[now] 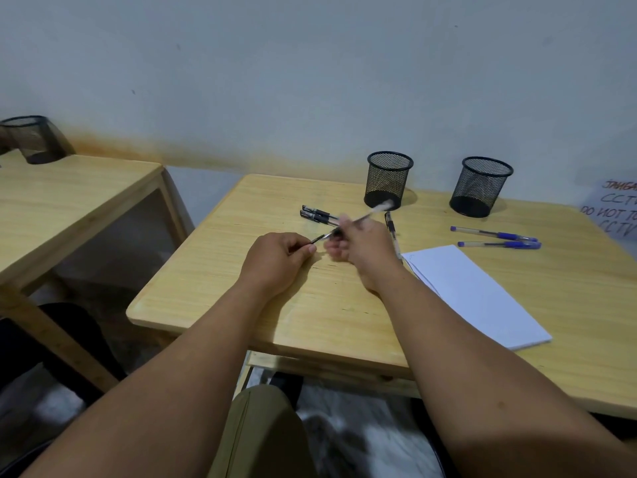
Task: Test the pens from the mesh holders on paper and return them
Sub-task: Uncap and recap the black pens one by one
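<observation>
My left hand (279, 257) pinches a small black pen cap (319, 239) over the middle of the wooden table (241, 288). My right hand (358, 241), blurred by motion, grips a clear pen (374, 210) whose tail slants up toward the left black mesh holder (387, 181). A second mesh holder (481, 186) stands to its right; I see no pens in either. Two black pens (315, 214) lie left of my right hand and another black pen (391, 227) lies just right of it. Two blue pens (496, 238) lie beyond the white paper (482, 291).
A white sign with handwritten letters (617, 210) lies at the table's far right edge. Another wooden table (69, 201) stands to the left with a third mesh holder (34, 139) on it. A grey wall runs behind both tables. My knee (262, 432) is below the front edge.
</observation>
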